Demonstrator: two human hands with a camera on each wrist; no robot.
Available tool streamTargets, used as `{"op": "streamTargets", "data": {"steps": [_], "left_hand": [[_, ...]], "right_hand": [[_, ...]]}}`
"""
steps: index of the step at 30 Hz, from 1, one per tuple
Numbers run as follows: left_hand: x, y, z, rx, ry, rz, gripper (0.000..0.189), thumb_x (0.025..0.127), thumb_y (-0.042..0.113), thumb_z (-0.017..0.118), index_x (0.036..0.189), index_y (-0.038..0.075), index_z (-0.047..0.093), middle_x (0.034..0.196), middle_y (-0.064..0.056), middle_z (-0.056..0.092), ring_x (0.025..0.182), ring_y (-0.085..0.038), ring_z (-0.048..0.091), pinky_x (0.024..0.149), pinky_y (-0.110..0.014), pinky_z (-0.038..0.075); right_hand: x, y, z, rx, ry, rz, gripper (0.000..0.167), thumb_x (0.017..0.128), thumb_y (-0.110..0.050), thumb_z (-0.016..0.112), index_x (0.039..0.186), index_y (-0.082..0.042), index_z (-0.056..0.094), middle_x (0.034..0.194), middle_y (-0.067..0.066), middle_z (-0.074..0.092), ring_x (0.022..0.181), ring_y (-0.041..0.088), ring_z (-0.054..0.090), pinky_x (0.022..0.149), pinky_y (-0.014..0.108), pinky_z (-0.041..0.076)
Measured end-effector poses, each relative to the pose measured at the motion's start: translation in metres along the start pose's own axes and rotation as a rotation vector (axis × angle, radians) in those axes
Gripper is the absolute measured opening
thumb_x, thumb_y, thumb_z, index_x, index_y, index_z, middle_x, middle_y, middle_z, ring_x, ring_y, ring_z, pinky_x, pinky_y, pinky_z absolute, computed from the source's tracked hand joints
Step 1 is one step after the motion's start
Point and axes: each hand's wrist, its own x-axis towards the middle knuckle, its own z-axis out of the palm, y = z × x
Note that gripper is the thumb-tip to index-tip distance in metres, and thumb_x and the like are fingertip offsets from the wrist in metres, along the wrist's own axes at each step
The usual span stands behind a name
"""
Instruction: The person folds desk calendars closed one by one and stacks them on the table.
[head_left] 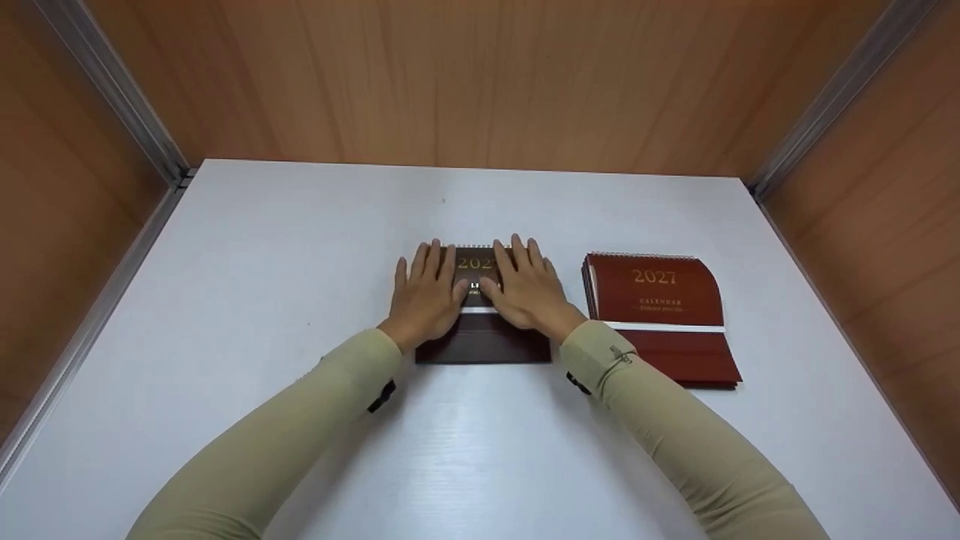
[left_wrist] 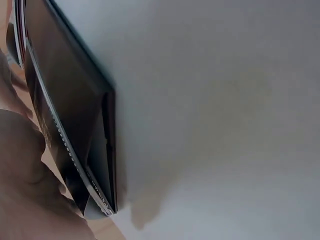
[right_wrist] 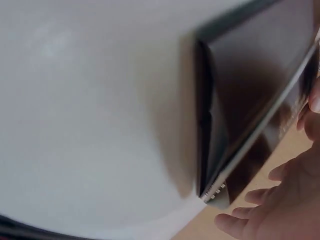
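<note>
A dark brown spiral-bound desk calendar [head_left: 484, 341] marked 2027 lies on the white table, partly covered by both hands. My left hand [head_left: 426, 300] rests over its left side with straight fingers pointing at the coil edge. Over the right side rests my right hand [head_left: 529, 294], its fingers also straight and the thumbs nearly meeting. In the left wrist view the calendar [left_wrist: 70, 85] shows its folded base and cover beside the left hand [left_wrist: 25, 175]. The right wrist view has the calendar [right_wrist: 260, 65] with the right hand [right_wrist: 290, 200] alongside the cover.
Red 2027 calendars [head_left: 654, 289] lie stacked to the right, coil edge away from me, with a white strip across the top one; the right forearm reaches over their lower left corner. Wood-grain panels [head_left: 480, 82] in metal frames enclose the white table [head_left: 300, 247] at the back and sides.
</note>
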Motion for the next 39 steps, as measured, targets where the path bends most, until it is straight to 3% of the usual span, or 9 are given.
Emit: {"op": "streamTargets", "data": {"steps": [11,19,34,39], "left_hand": [[-0.002,0.001,0.007,0.0,-0.104,-0.013,0.069,0.116,0.046,0.019,0.17,0.01,-0.005,0.177,-0.017,-0.014,0.163,-0.034,-0.014,0.13,-0.062,-0.006],[-0.004,0.0,0.007,-0.013,-0.133,-0.012,0.069,0.116,0.046,0.02,0.171,0.009,-0.002,0.177,-0.017,-0.013,0.163,-0.035,-0.014,0.129,-0.063,-0.007],[-0.005,0.002,0.007,0.081,-0.114,0.003,0.071,0.116,0.048,0.025,0.171,0.008,0.003,0.177,-0.02,-0.005,0.164,-0.037,-0.005,0.131,-0.062,0.001],[-0.01,0.001,-0.001,0.096,-0.081,0.04,0.068,0.117,0.043,0.032,0.17,0.005,0.016,0.176,-0.023,0.008,0.164,-0.039,0.008,0.13,-0.063,0.011]], "right_hand": [[-0.006,0.004,0.012,0.015,-0.063,0.032,0.079,0.112,-0.059,0.026,0.172,-0.013,0.0,0.177,0.019,-0.008,0.163,0.041,-0.01,0.131,0.059,0.008],[-0.007,0.003,0.016,0.022,-0.081,0.044,0.079,0.113,-0.058,0.027,0.172,-0.013,0.001,0.177,0.017,-0.011,0.162,0.04,-0.012,0.131,0.058,0.008],[-0.006,0.0,0.016,-0.02,-0.092,0.046,0.078,0.113,-0.057,0.028,0.172,-0.012,0.002,0.177,0.019,-0.01,0.162,0.043,-0.01,0.131,0.061,0.009],[-0.005,0.0,0.011,-0.048,-0.105,0.029,0.074,0.115,-0.052,0.03,0.172,-0.012,0.007,0.177,0.02,-0.004,0.163,0.044,-0.003,0.13,0.061,0.017]]}}
